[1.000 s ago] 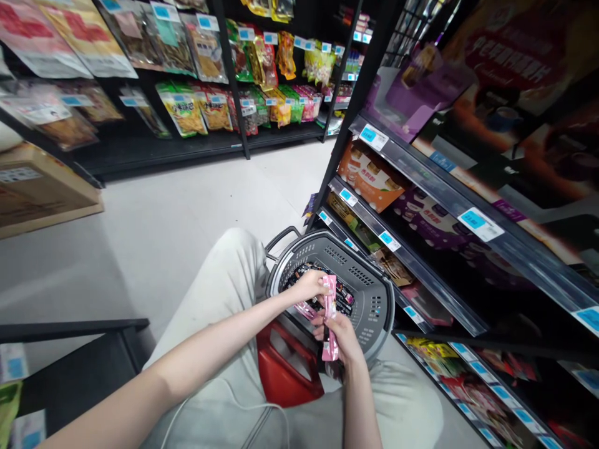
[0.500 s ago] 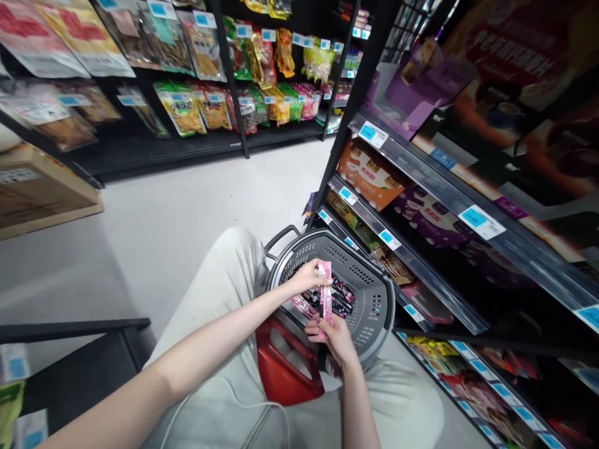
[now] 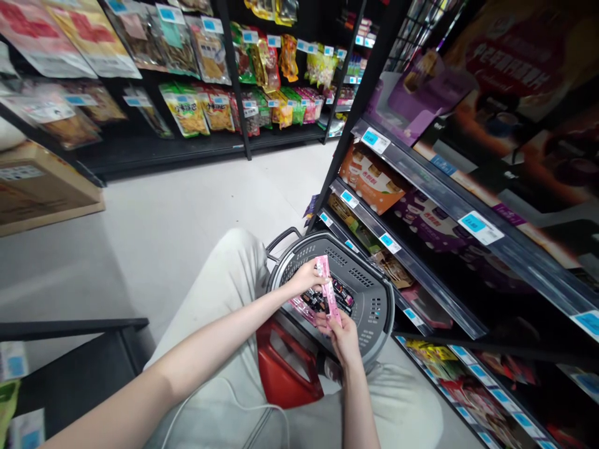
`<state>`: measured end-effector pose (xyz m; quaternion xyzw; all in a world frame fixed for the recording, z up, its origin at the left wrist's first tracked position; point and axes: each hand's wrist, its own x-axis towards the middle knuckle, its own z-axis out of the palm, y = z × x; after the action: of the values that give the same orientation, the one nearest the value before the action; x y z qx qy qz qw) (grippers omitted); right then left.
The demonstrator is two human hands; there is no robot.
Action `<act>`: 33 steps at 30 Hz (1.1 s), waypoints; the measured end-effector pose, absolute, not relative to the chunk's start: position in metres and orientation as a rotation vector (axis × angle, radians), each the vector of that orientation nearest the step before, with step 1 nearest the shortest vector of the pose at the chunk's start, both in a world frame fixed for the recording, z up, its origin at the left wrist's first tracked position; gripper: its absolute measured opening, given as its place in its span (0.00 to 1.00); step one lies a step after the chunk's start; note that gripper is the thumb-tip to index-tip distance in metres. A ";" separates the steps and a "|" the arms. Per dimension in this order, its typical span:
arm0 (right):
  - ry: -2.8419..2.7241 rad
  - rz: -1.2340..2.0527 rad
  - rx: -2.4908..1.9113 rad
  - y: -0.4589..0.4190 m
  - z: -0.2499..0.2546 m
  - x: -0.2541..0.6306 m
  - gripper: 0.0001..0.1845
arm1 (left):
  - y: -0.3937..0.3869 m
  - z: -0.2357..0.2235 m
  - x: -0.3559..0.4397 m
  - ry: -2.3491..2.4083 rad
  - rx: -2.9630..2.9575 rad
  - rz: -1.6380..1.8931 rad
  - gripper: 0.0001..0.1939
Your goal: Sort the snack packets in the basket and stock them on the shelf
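Over a grey plastic shopping basket [image 3: 372, 280], my left hand [image 3: 305, 278] is closed on the upper part of a narrow pink stick packet [image 3: 330, 293]. My right hand [image 3: 344, 333] grips the lower end of the same pink packet, thumb on top. It cannot be told whether one packet or several lie together there. Beneath my hands, inside the basket, lie several dark stick packets [image 3: 345, 298] and some pink ones [image 3: 303, 308]. The basket stands between my knees, its black handle [image 3: 282, 239] folded out on the far left side.
A red plastic stool [image 3: 285, 368] is under the basket's near side. To the right rises a shelf with price tags [image 3: 480, 226] and boxed goods [image 3: 369, 178]. Snack bags [image 3: 185, 112] fill the far shelf. A cardboard box [image 3: 47, 187] stands left, and a white cable [image 3: 253, 405] crosses my lap.
The pink packet has swung from nearly upright to a slant, its lower end further right. My right hand has shifted slightly right and up; my left hand stays nearly in place.
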<state>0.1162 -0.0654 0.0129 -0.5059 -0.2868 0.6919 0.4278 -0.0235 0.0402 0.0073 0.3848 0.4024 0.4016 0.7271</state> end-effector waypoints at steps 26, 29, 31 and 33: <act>-0.378 1.191 -1.344 -0.052 0.002 0.153 0.14 | 0.048 0.011 -0.029 0.806 0.610 0.940 0.08; -0.385 1.050 -1.389 -0.051 0.003 0.164 0.13 | 0.046 0.014 -0.029 0.746 0.705 0.812 0.09; -0.409 0.955 -1.427 -0.052 0.003 0.172 0.12 | 0.044 0.016 -0.029 0.764 0.805 0.729 0.07; -0.437 0.894 -1.470 -0.052 0.003 0.181 0.13 | 0.041 0.016 -0.029 0.811 0.903 0.680 0.05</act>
<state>0.1810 -0.0523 0.0027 -0.6421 -0.1909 0.3906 0.6314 -0.0291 0.0412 0.0159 0.4158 0.3734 0.3134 0.7678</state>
